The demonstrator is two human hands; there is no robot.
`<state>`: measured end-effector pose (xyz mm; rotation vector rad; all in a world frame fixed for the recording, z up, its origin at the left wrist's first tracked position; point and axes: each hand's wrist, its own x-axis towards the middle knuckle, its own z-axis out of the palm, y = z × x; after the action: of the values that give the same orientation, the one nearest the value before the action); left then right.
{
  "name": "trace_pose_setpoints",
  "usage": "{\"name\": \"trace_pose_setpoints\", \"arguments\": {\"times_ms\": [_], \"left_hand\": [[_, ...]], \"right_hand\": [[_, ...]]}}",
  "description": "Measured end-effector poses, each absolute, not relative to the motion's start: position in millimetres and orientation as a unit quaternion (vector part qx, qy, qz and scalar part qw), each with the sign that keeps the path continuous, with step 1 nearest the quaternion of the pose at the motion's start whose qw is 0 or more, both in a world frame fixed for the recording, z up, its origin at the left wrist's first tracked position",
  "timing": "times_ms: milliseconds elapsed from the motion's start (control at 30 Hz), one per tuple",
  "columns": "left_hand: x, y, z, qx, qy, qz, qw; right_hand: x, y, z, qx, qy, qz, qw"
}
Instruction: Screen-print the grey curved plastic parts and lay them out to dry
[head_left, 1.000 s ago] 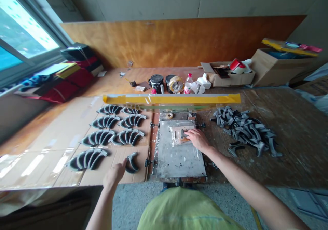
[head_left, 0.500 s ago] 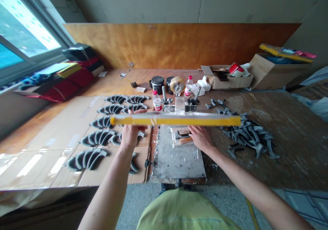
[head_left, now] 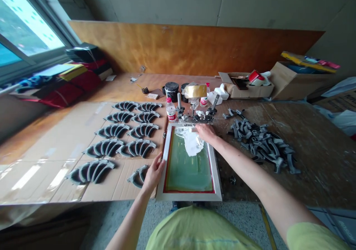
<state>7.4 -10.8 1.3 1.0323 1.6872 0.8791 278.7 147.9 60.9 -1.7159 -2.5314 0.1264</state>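
A screen frame (head_left: 217,176) with green mesh and a red inner border lies flat in front of me, its far end at a metal clamp fixture (head_left: 194,119). White paste (head_left: 194,143) covers part of the mesh near the far end. My left hand (head_left: 154,170) is at the frame's left edge, fingers wrapped on it. At the far right of the mesh, my right hand (head_left: 205,132) is closed beside the white paste; what its fingers hold is too small to make out.
Rows of curved grey parts (head_left: 104,148) lie on cardboard at left. A pile of grey parts (head_left: 264,142) is at right. Behind the fixture stand a bottle (head_left: 170,111), a black tub (head_left: 171,90) and an open box (head_left: 250,88).
The raised frame has come down flat, covering the metal plate and the grey part on it. My left hand has moved nearer along its edge; my right hand has moved to its far end.
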Motion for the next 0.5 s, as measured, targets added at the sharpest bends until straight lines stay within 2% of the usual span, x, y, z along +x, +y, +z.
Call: {"name": "trace_pose_setpoints", "arguments": {"times_ms": [167,300,400,500], "left_hand": [[2,-11,-6,0.426,0.676,0.344,0.492],[1,-12,-10,0.44,0.677,0.337,0.484],[2,-12,-9,0.448,0.68,0.337,0.472],[3,-13,-5,0.449,0.683,0.341,0.466]], "right_hand": [[291,110,50,-0.446,-0.892,0.054,0.047],[312,87,60,-0.358,-0.928,0.092,0.045],[317,92,71,-0.342,-0.932,0.12,0.032],[309,100,67,-0.384,-0.914,0.104,0.081]]}}
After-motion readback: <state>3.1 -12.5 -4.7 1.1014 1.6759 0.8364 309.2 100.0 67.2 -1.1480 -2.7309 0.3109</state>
